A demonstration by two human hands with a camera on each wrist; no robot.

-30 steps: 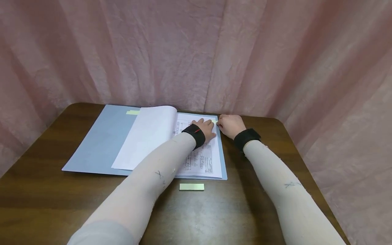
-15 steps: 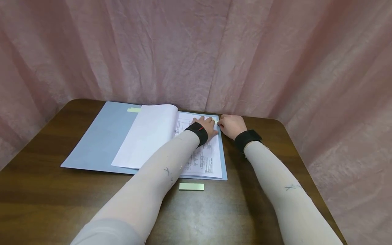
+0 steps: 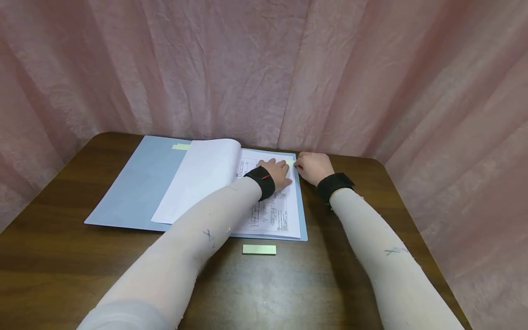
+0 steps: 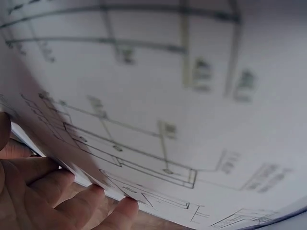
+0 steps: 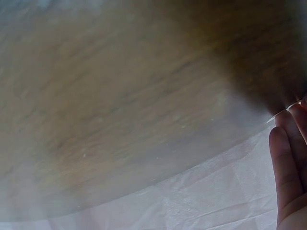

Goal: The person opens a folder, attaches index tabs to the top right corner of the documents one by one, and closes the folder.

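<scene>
Since the earlier frames, almost nothing has been moved: both hands are kept at the top right corner of the printed page, only the view is shifted a little. This page is lying in the open blue folder on the brown tabletop. The left hand is laid flat on the page with relaxed fingers, and nothing is gripped by it. The right hand is placed just beside it, fingers curled, and a small yellow sticky tab at the page's edge seems to be pinched. A pad of yellow notes is seen near the folder's front edge.
</scene>
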